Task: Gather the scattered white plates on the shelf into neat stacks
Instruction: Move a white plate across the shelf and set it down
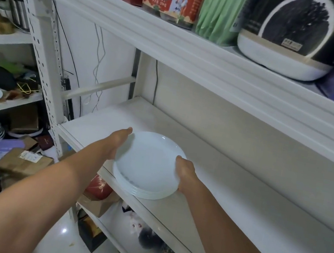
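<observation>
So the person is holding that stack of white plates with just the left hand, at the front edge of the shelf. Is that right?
Not quite: both hands hold it. The head view shows the left hand on the left rim of the stack of white plates and the right hand on its right rim. The rest stands: the stack sits at the front edge of the shelf.

The shelf (229,180) is bare on both sides of the plates (148,165), wide open to the right and with a narrower strip to the left up to the post (47,59). Behind the stack the board runs clear to the back wall (218,114). Overhead, the upper shelf's front lip (194,58) hangs low and caps the opening. The left hand (118,142) and right hand (185,173) take up the stack's two sides at the front edge.
</observation>
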